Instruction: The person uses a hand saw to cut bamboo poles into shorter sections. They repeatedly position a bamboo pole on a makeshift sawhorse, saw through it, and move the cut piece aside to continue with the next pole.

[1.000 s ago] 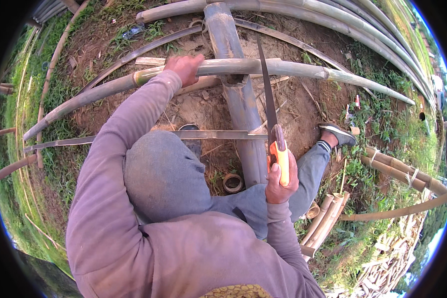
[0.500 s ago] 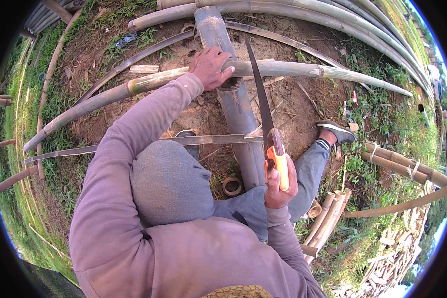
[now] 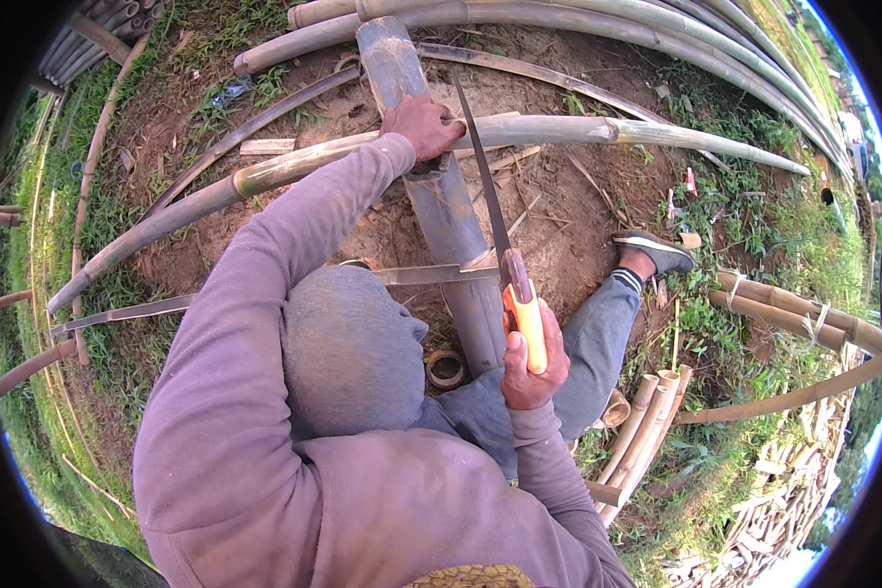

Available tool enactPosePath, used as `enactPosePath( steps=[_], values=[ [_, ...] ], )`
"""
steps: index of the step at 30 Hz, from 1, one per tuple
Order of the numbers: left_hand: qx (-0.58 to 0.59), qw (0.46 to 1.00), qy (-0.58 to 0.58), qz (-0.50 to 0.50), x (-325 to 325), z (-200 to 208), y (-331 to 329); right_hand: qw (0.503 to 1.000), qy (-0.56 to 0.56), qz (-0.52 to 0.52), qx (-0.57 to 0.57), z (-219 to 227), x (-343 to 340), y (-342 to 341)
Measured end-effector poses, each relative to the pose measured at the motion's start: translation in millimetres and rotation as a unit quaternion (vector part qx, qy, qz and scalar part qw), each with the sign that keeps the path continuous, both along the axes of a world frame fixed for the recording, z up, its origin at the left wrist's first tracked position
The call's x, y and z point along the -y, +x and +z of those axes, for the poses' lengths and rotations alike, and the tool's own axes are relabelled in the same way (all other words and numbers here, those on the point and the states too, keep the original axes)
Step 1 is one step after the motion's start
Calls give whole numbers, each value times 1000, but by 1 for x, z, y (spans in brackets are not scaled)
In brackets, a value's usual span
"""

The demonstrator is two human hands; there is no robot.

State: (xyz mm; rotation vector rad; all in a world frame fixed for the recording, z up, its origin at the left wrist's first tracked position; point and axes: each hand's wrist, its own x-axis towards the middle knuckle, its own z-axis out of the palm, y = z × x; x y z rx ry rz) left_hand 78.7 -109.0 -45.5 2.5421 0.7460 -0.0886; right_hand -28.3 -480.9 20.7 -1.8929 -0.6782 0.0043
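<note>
My left hand (image 3: 423, 128) is closed over a long bamboo pole (image 3: 314, 160). This pole lies crosswise on a thick grey bamboo log (image 3: 448, 211), which has a dark notch just under my hand. Held by its orange handle, a handsaw (image 3: 490, 186) is in my right hand (image 3: 536, 367). Its long dark blade points away from me and passes across the pole just right of my left hand. Whether the teeth touch the pole, I cannot tell.
A split bamboo strip (image 3: 426, 275) crosses the log nearer to me. Long poles (image 3: 559, 22) lie at the far side. My outstretched leg (image 3: 603, 338) is on the right, near short bamboo lengths (image 3: 642, 431). A bamboo ring (image 3: 445, 369) sits by the log's near end.
My left hand's fingers, spread over the pole earlier, are now curled in more. My right hand and the saw appear slightly further left, as the whole view has shifted.
</note>
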Motion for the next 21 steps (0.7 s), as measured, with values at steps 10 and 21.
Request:
enactPosePath(
  steps=[10, 21],
  values=[
    [-7, 1000, 0, -1, -3, -4, 1, 1000, -21, 14, 10, -2, 4, 1],
    [-1, 1000, 23, -8, 9, -6, -8, 999, -10, 30, 4, -11, -34, 34]
  ],
)
